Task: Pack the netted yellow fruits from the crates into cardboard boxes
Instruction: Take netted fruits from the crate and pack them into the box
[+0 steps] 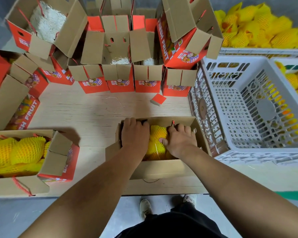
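Both hands are down in the open cardboard box (163, 167) on the desk (93, 110), the left hand (134, 133) flat and the right hand (179, 140) curled, pressing netted yellow fruits (157, 134) snug so they fit.

Two hands (135, 133), three white crates (248, 107)

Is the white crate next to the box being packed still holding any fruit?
No: the white crate beside the box shows only its bare perforated floor; the yellow seen through its holes lies outside it.
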The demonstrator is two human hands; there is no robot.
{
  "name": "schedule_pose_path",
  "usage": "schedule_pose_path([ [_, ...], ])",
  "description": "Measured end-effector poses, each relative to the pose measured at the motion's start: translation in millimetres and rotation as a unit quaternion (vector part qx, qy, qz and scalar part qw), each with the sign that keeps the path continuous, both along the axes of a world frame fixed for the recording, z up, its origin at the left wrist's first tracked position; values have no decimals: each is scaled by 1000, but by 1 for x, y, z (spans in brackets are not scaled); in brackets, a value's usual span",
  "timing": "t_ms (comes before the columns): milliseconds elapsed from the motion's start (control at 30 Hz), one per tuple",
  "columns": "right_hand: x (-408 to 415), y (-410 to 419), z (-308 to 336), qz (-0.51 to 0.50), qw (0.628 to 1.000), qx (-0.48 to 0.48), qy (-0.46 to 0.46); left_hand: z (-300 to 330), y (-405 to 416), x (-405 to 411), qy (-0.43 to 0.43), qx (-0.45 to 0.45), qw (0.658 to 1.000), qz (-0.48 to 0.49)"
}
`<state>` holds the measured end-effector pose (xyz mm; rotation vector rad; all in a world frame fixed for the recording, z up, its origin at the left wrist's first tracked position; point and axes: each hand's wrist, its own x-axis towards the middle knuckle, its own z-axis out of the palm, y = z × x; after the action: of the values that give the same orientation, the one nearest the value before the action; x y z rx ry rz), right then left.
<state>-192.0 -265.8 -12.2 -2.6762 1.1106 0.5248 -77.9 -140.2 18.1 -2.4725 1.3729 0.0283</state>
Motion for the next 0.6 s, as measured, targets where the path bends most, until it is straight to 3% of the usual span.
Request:
schedule_pose_path([
  [133,-4,5,18,56,994,-88,-32,4,25,12,36,-86,994,51],
  [267,7,19,27,172,984,-20,-36,-6,44,10,97,75,992,42],
  [333,16,30,25,214,977,26,-8,-4,39,9,128,99,986,47],
  [433,32,37,19,246,968,-5,37,3,34,7,152,107,980,72],
  [533,46,38,16,238,970,-32,40,7,35,6,164,93,976,108],
  [600,49,35,14,167,986,1,-16,12,35,9,180,113,973,89],
])
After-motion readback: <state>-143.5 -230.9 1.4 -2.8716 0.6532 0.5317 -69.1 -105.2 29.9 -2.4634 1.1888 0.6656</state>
